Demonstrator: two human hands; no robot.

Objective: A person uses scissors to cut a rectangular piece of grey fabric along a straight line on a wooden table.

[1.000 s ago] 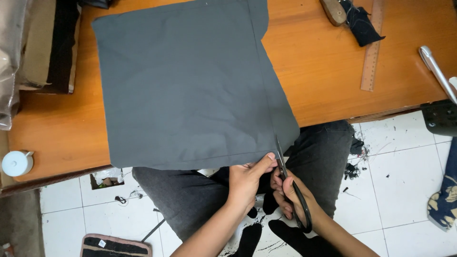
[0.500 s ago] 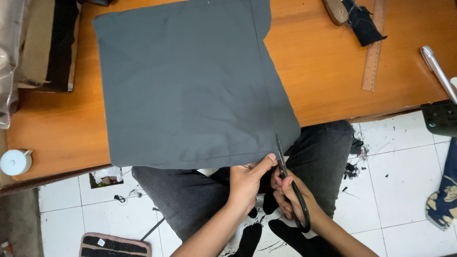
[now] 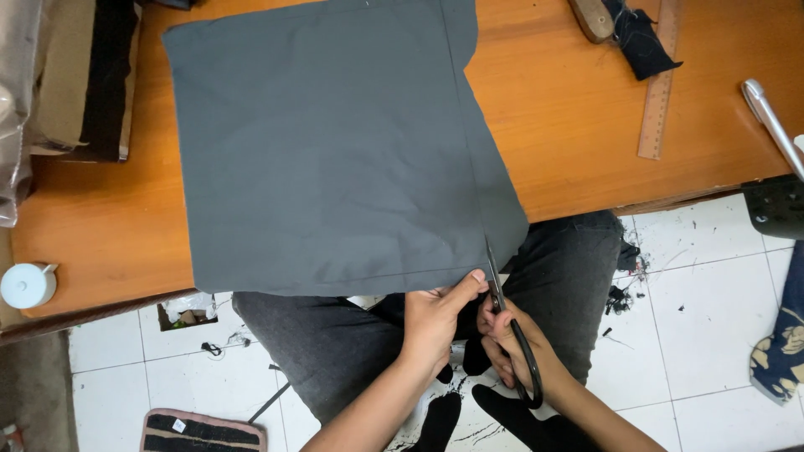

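A large square of dark grey cloth (image 3: 335, 151) lies on the wooden table (image 3: 578, 125), its near edge hanging over the table's front. My left hand (image 3: 435, 314) pinches the cloth's near edge close to its right corner. My right hand (image 3: 511, 343) grips black scissors (image 3: 507, 322) by the handles. The blades point away from me and meet the cloth's edge beside a thin line drawn up the cloth's right side. My legs in dark trousers are under the hands.
A wooden ruler (image 3: 657, 84) and a black cloth scrap (image 3: 636, 38) lie at the table's far right. Folded fabric (image 3: 92, 84) is stacked at the left. A white cup (image 3: 25, 285) stands near the front left corner. Scraps litter the white tiled floor.
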